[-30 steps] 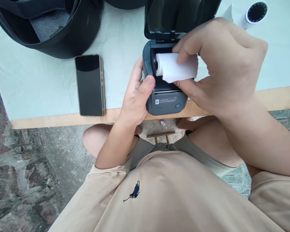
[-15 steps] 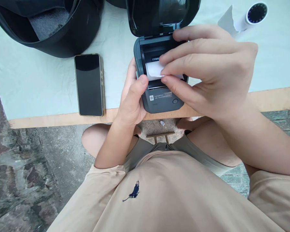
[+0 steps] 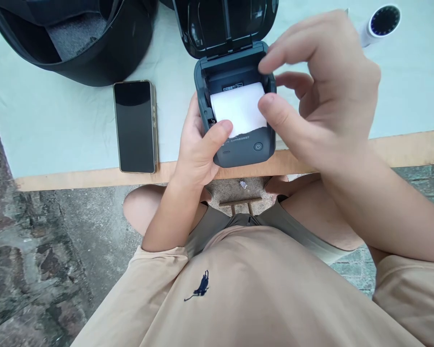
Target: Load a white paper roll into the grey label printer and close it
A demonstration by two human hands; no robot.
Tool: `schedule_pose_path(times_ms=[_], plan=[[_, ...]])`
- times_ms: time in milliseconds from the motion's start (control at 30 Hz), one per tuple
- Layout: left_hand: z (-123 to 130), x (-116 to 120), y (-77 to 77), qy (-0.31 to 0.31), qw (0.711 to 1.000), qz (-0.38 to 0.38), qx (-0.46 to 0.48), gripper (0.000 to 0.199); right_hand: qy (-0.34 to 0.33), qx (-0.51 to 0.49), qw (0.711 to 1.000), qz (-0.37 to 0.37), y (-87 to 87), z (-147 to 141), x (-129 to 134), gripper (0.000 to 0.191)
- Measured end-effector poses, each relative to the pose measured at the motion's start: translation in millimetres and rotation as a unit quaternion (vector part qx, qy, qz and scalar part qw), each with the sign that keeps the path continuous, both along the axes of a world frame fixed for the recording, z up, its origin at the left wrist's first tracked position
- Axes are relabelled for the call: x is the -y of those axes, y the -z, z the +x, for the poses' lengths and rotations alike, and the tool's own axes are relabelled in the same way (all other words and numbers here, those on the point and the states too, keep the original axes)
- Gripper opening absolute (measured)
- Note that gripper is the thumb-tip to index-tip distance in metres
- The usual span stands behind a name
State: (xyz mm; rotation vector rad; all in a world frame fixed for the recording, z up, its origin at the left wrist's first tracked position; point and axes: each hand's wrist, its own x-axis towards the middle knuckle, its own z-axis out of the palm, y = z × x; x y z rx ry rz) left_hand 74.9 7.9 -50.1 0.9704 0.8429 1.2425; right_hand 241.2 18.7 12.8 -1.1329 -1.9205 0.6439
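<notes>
A small dark label printer (image 3: 238, 156) is held over the table's near edge, its black lid (image 3: 226, 24) swung up and back. Inside lies a white paper roll (image 3: 238, 106), its torn end draped over the front of the body. My left hand (image 3: 198, 140) grips the printer from the left, the thumb resting on the paper's lower left edge. At the printer's right side is my right hand (image 3: 325, 86), thumb and fingers apart and nothing held. Its thumb tip is at the paper's right edge; whether it touches cannot be seen.
A phone (image 3: 135, 127) with a dark screen lies left of the printer. Behind it stands an open black zippered case (image 3: 90, 62). A white roll with a black core (image 3: 383, 24) stands at the back right. The table's wooden edge (image 3: 94, 178) runs along the front.
My right hand has opened and let go of the paper, which now lies flat over the printer's front. The printer has shifted and tilted slightly left, and my left thumb has moved onto the paper.
</notes>
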Motion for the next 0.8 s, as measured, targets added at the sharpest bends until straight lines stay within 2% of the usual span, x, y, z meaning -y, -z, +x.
schedule_pose_path(times_ms=[100,267,467,800], plan=[[0,-1,6.3,-0.005,1.000,0.014,-0.007,0.057,0.023,-0.033,0.993,-0.111,-3.2,-3,2,0.035],[-1,-2,12.5,-0.005,1.000,0.030,-0.005,0.059,-0.074,-0.111,0.968,-0.214,3.7,-2,-2,0.050],[-1,-1,10.6,-0.001,0.999,0.035,0.005,0.058,-0.154,-0.151,0.949,-0.229,10.1,1,-5,0.059],[-1,-1,15.0,-0.001,0.999,0.048,0.016,0.059,-0.174,-0.150,0.944,-0.237,10.9,4,-6,0.064]])
